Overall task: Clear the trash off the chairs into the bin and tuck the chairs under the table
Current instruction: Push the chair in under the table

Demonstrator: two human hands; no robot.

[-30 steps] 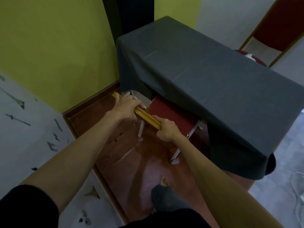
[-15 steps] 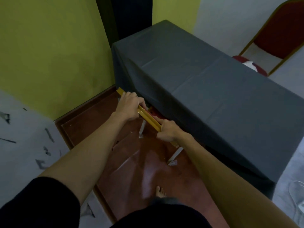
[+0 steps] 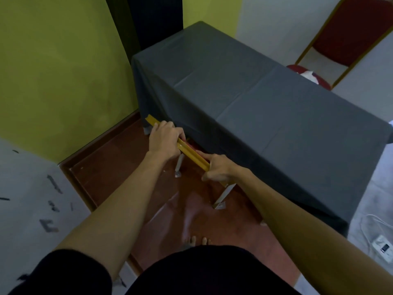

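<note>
Chair (image 3: pixel 187 149) is almost under the table (image 3: pixel 244 99). Left hand (image 3: pixel 164 141) and right hand (image 3: pixel 219 170) clasp its backrest; push evenly, keeping legs square.

Two chairs (image 3: pixel 192 153) (image 3: pixel 348 35), one table (image 3: pixel 244 92), two hands (image 3: pixel 164 139) (image 3: pixel 221 169), one crumpled paper (image 3: pixel 309 74).

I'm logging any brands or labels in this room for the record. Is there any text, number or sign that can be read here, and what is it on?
None can be read.
White device on the floor: has a small dark patch, too small and blurred to read.
Dark marks on the grey floor: scuffs, not letters.
Grey tablecloth, gold chair back and far red chair: no print visible.
</note>
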